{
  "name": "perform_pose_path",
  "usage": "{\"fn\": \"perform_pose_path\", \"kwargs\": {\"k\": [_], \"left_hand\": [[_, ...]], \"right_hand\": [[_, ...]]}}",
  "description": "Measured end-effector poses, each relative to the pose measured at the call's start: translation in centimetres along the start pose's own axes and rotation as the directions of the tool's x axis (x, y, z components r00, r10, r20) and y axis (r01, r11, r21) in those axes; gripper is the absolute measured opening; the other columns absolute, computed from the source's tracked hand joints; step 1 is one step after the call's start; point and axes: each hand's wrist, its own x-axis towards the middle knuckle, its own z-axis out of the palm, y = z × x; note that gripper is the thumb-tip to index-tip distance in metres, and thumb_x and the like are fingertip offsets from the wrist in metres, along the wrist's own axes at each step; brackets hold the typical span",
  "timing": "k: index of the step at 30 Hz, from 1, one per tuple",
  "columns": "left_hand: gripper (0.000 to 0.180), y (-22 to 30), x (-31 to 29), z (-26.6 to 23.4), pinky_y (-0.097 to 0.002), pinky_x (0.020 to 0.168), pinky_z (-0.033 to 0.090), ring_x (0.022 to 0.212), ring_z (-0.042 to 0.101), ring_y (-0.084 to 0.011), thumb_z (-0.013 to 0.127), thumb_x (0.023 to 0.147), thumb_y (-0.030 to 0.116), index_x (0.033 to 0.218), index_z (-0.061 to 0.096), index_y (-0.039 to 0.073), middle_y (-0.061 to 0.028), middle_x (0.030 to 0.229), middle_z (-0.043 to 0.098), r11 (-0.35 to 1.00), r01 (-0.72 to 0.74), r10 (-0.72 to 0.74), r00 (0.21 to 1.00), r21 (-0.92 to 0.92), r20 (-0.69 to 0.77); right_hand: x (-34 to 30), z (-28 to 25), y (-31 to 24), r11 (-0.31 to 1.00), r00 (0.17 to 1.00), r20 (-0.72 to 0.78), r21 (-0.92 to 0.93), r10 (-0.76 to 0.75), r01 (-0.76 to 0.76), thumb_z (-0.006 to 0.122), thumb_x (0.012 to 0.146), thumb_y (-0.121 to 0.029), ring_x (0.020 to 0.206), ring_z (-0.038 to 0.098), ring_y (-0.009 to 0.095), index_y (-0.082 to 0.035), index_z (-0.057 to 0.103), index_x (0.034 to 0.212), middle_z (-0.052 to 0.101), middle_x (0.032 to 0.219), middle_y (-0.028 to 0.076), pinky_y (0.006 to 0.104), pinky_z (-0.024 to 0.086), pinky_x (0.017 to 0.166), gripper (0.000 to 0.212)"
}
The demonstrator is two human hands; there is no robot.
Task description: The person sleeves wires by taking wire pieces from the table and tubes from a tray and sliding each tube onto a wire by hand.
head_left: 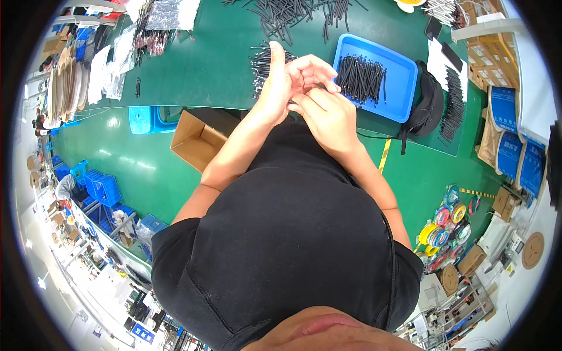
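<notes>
My left hand (283, 88) is over the near edge of the green table, thumb stretched up and fingers apart, palm turned up. Against its palm side, my right hand (328, 114) is closed, fingers bent together. A small dark bit shows by the right fingertips, too small to name. Partly hidden behind my left hand lies a pile of short black cable pieces (257, 73) with light ends. To the right of my hands, a blue tray (404, 88) holds many similar black pieces (362, 79).
More black pieces (284, 17) lie at the table's far side. Right of the tray are a black bag (426, 99), a row of black pieces (452, 108) and phones (451, 57). An open cardboard box (196, 140) and a blue stool (146, 120) stand below the table's edge.
</notes>
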Motion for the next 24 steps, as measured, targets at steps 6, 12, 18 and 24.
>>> {"fn": "perform_pose_path", "kwargs": {"k": [6, 12, 18, 24], "left_hand": [[0.114, -0.3, 0.1, 0.0, -0.0380, 0.093, 0.053, 0.094, 0.068, -0.0270, -0.007, 0.090, 0.085, 0.107, 0.064, -0.002, -0.0150, 0.090, 0.067, 0.999, -0.001, 0.001, 1.000, 0.050, -0.002], [0.113, -0.3, -0.3, 0.3, -0.0359, 0.092, 0.052, 0.091, 0.066, -0.0245, -0.007, 0.091, 0.084, 0.104, 0.065, -0.002, -0.0131, 0.087, 0.065, 0.996, 0.023, -0.021, 1.000, 0.090, -0.022], [0.112, -0.6, -0.2, 0.3, -0.0361, 0.092, 0.052, 0.091, 0.066, -0.0245, -0.007, 0.092, 0.083, 0.103, 0.065, -0.002, -0.0118, 0.086, 0.064, 0.996, 0.027, -0.024, 0.999, 0.085, -0.031], [0.110, -0.8, 0.1, -0.1, -0.0365, 0.092, 0.052, 0.091, 0.066, -0.0248, -0.004, 0.093, 0.083, 0.102, 0.065, -0.002, -0.0116, 0.086, 0.064, 0.997, 0.038, -0.036, 0.999, 0.062, -0.041]], "right_hand": [[-0.3, 0.3, 0.2, 1.000, 1.000, 0.007, 0.005, 0.004, -0.004, 0.082, 0.077, -0.022, 0.066, 0.063, 0.022, -0.009, 0.074, 0.092, 0.060, 0.076, 0.002, 0.0355, 0.051, 0.059, 0.021], [-0.8, 0.4, 0.0, 1.000, 1.000, 0.015, 0.023, 0.015, -0.016, 0.082, 0.076, -0.021, 0.066, 0.063, 0.022, -0.009, 0.074, 0.093, 0.061, 0.077, 0.002, 0.0352, 0.051, 0.059, 0.022], [-1.1, 0.6, 0.0, 1.000, 1.000, 0.006, 0.015, 0.020, -0.020, 0.081, 0.075, -0.020, 0.068, 0.064, 0.021, -0.009, 0.073, 0.091, 0.062, 0.078, 0.002, 0.0351, 0.052, 0.059, 0.021], [-0.8, 0.8, 0.1, 1.000, 0.999, 0.022, 0.019, 0.024, -0.024, 0.080, 0.077, -0.018, 0.068, 0.064, 0.022, -0.008, 0.071, 0.087, 0.061, 0.078, 0.003, 0.0355, 0.052, 0.059, 0.017]]}}
